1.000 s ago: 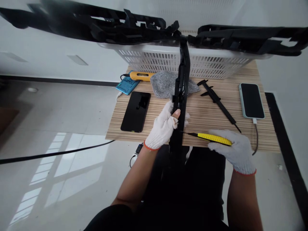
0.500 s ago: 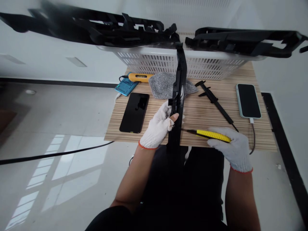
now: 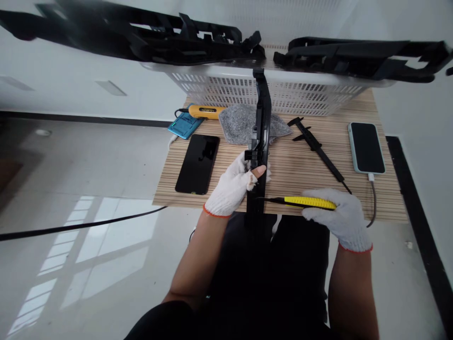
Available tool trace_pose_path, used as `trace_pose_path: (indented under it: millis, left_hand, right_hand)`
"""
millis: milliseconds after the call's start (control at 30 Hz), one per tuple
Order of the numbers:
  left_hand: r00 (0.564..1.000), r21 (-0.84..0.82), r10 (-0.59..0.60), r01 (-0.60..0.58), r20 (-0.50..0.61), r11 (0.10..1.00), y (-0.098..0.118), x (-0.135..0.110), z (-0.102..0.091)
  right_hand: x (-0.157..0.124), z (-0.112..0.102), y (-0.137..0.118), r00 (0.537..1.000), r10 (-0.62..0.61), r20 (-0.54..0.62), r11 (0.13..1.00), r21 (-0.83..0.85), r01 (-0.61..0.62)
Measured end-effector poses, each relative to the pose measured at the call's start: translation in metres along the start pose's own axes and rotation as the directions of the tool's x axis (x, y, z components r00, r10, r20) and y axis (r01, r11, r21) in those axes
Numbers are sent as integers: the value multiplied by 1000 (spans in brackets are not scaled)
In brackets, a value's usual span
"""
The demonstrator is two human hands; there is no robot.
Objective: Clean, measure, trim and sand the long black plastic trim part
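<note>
My left hand [image 3: 231,185], in a white knitted glove with the thumb tip bare, is closed around a long black plastic part [image 3: 262,108]. The part stands lengthwise over the front of the table, with its lower end near my lap. In my gloved right hand [image 3: 339,217] is a slim yellow-handled tool [image 3: 309,202] with a thin dark tip. That tip points left and reaches the part just below my left thumb; whether it touches cannot be made out. Behind the part lies a grey cloth [image 3: 238,123].
A black caliper [image 3: 320,151] and a charging phone [image 3: 366,147] lie to the right. Leftward are a dark phone [image 3: 198,164], a yellow corded tool [image 3: 205,112] and a blue device [image 3: 184,125]. Behind stands a white basket [image 3: 226,89] with more black parts [image 3: 354,59] across its rim.
The yellow-handled tool has shifted slightly left, its tip now over the black part. The part's upper end has tilted a little left and lower.
</note>
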State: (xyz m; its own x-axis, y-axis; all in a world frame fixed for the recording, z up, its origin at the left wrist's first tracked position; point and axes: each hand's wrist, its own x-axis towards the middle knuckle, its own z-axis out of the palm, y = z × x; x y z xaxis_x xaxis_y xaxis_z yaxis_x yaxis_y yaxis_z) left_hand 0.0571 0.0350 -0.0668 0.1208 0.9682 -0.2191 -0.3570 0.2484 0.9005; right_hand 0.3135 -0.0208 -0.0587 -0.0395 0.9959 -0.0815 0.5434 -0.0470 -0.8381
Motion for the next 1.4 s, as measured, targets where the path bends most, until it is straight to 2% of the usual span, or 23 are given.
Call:
trace_pose_path:
  millis: [133, 200, 300, 467, 633, 767, 900, 967, 1200, 1400]
  left_hand:
    - [999, -99, -38, 38, 6, 994, 1, 0, 3]
    - [999, -105, -45, 44, -3, 994, 0, 0, 3]
    - [998, -116, -58, 58, 8, 992, 0, -2, 2]
    - [993, -122, -99, 106, 60, 987, 5, -6, 4]
    - [991, -141, -76, 91, 106, 986, 7, -7, 3]
    - [995, -100, -68, 76, 75, 992, 4, -7, 2]
    - [996, -101, -82, 86, 46, 991, 1, -5, 2]
    - [995, -119, -82, 88, 55, 989, 1, -5, 3]
    - [995, -94, -79, 85, 64, 992, 2, -5, 3]
    - [991, -160, -70, 88, 117, 983, -1, -4, 1]
  right_hand:
    - [1, 1, 2, 999, 17, -29, 1000, 1, -17]
    - [1, 2, 2, 1000, 18, -23, 1000, -2, -18]
    - [1, 3, 1, 997, 15, -74, 1000, -5, -16]
    - [2, 3, 0, 999, -22, -32, 999, -34, 21]
    - [2, 1, 3, 999, -35, -11, 998, -61, 35]
    - [3, 1, 4, 998, -43, 49, 997, -54, 45]
    - [3, 1, 2, 998, -49, 36, 998, -41, 51]
    - [4, 2, 1, 997, -52, 56, 998, -31, 54]
    - [1, 2, 0, 993, -120, 9, 990, -79, 120]
    - [2, 2, 1, 992, -125, 28, 989, -82, 127]
